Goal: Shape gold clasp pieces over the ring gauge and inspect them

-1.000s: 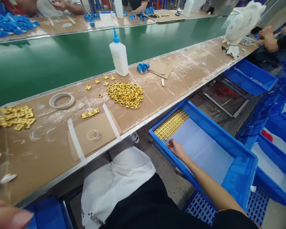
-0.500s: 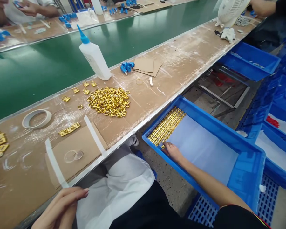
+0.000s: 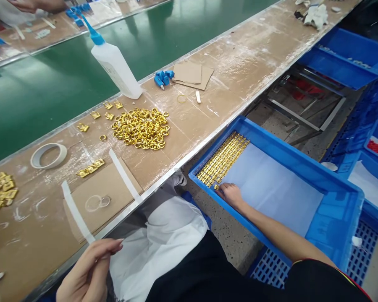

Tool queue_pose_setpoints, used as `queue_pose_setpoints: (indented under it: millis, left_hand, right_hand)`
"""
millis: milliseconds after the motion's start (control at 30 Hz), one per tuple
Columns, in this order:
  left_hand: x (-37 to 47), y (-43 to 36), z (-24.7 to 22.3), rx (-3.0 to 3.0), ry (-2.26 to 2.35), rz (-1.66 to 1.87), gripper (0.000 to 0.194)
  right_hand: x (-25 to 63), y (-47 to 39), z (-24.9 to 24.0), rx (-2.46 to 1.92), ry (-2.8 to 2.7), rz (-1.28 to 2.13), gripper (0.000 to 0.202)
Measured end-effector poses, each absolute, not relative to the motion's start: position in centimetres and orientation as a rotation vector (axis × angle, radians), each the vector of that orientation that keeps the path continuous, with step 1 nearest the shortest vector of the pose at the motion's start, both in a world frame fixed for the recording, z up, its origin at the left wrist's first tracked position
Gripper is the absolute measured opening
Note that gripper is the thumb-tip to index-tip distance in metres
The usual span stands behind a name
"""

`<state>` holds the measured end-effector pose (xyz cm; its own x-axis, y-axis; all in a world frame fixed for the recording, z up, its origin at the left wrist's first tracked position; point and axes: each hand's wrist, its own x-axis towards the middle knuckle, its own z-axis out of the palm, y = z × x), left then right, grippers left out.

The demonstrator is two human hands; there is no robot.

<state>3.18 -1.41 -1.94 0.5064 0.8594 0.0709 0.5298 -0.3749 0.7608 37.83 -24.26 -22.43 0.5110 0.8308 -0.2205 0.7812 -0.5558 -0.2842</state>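
Inside the blue tray (image 3: pixel 280 157), my right hand (image 3: pixel 231 195) reaches to the near left corner. Its fingers are closed at a small gold piece (image 3: pixel 216 187), partly hidden by the fingertips. That piece lies at the near end of tight rows of similar gold pieces (image 3: pixel 223 159), set on a white sheet (image 3: pixel 277 188). My left hand (image 3: pixel 90 270) hovers over my lap by the table edge, fingers curled and drawn together; whatever is in them, if anything, is hidden. A heap of gold rings (image 3: pixel 141 129) and a short row of gold pieces (image 3: pixel 90 167) sit on the table.
On the table are a tape roll (image 3: pixel 48 156), a taped cardboard sheet (image 3: pixel 113 188), a leaning white bottle (image 3: pixel 116 69), blue pieces (image 3: pixel 163 79) and loose cardboard (image 3: pixel 192 73). A green belt (image 3: pixel 66 75) runs behind. More blue bins (image 3: pixel 353 54) stand at right. Another person's arm shows at top left.
The view has shifted slightly. My right hand stays at the tray's near left corner, its fingers more curled. My left hand's fingers have drawn closer together.
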Motion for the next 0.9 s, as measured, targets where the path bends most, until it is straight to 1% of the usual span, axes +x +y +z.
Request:
queue_pose_setpoints:
  millis: [100,400,733,833,900]
  left_hand:
    - [3.4,-1.8,-2.0,2.068,1.068,0.623,0.015]
    - [5.0,-2.2,-0.8,1.947,1.051,0.627,0.01]
    - [4.9,-2.7,-0.4,1.913,1.06,0.494,0.018]
    - [5.0,-2.8,-0.7,1.886,1.043,0.505,0.019]
    - [5.2,-3.1,-1.0,1.859,1.034,0.501,0.021]
  right_hand:
    - [38.0,-23.9,-22.2,-2.613,-1.396,0.536,0.026]
    - [38.3,-23.0,-21.6,-2.66,-1.388,0.613,0.03]
    - [38.4,-22.4,-20.5,-2.708,-1.344,0.678,0.033]
    - [38.2,-22.3,-19.3,-2.72,-1.344,0.643,0.035]
    - [38.0,-22.5,-18.0,-2.723,-1.367,0.58,0.041]
